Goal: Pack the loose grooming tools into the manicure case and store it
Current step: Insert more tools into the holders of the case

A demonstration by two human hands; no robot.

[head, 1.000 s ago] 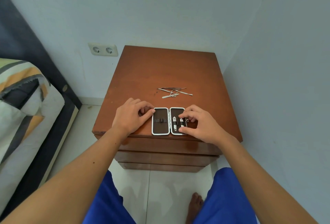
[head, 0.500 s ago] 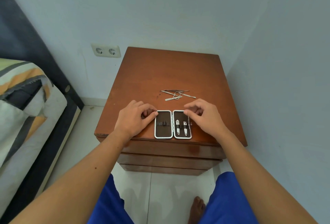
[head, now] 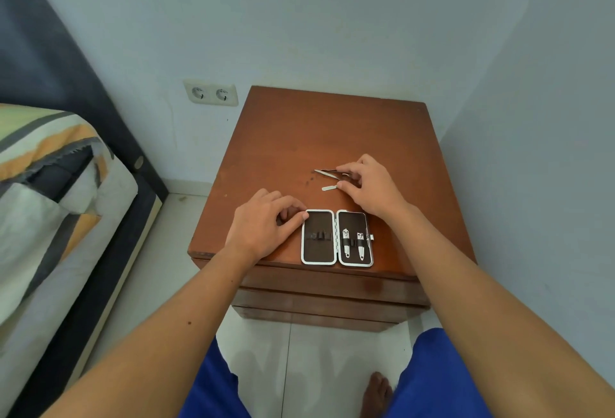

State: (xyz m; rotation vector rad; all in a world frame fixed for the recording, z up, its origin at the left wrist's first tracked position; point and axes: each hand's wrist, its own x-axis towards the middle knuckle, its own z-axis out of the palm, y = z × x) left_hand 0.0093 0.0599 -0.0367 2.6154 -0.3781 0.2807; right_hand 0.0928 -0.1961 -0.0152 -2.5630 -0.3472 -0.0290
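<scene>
The manicure case [head: 336, 237] lies open flat near the front edge of the wooden nightstand [head: 299, 137]. Its right half holds two small clippers under a strap; the left half has bare loops. My left hand [head: 263, 226] rests on the top beside the case, thumb touching its left rim. My right hand [head: 369, 186] is farther back over the loose metal tools [head: 327, 173], fingertips on them. A small flat file [head: 329, 188] pokes out by the thumb. Whether any tool is pinched or lifted I cannot tell.
The nightstand stands in a corner, walls behind and to the right. A double wall socket [head: 211, 94] is at left of it. A bed [head: 50, 191] with striped bedding is at far left. Drawer fronts show below the top; tiled floor and my foot lie underneath.
My right hand left the right half of the case and moved back onto the loose tools. My left hand stayed at the case's left rim.
</scene>
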